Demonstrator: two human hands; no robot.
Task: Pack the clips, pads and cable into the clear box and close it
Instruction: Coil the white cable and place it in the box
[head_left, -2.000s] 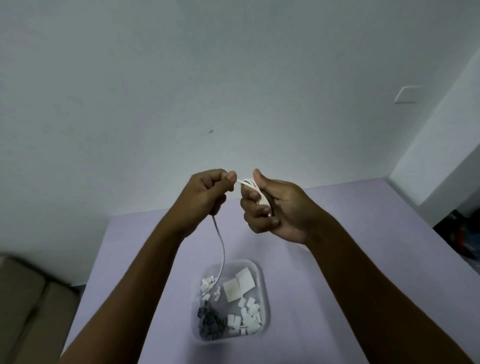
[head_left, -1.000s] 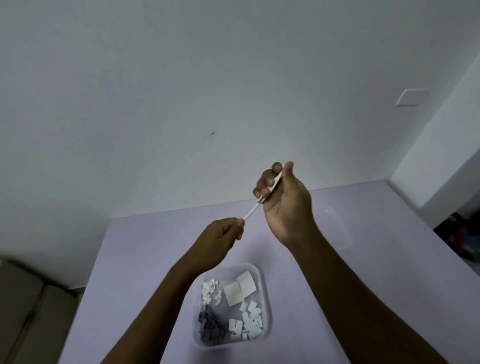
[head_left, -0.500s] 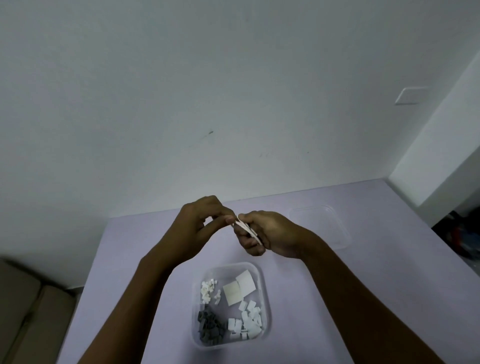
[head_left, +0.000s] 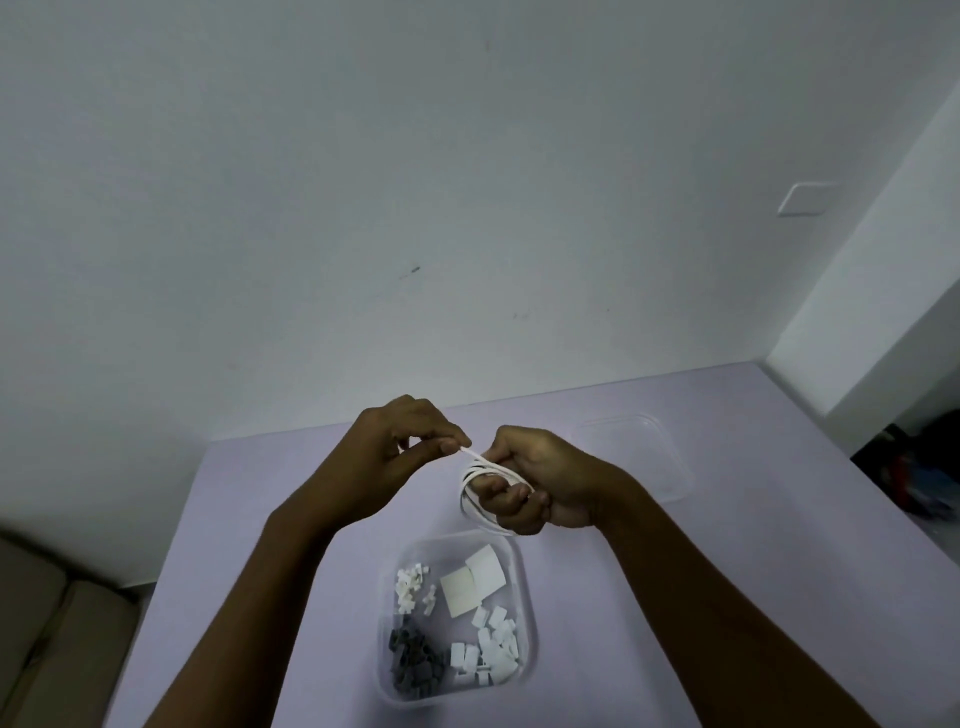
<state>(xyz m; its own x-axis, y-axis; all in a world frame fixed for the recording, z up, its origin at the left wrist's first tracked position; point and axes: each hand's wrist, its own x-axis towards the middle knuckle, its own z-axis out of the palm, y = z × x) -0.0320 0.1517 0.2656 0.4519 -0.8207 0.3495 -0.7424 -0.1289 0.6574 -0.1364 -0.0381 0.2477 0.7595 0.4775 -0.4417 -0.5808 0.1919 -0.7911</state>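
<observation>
A white cable is wound in loops around the fingers of my right hand, held above the table. My left hand pinches the cable's free end just left of the coil. Below both hands the clear box stands open on the lilac table. Inside it lie small white clips, dark grey clips, two square white pads and several smaller white pieces. The clear lid rests on the table behind my right hand.
The lilac table ends at a white wall at the back and a white pillar at the right. A beige cushion sits beside the table's left edge. Dark clutter lies past the right edge.
My hands have come down from in front of the wall to just above the box. The hanging length of cable has been wound into loops around my right fingers.
</observation>
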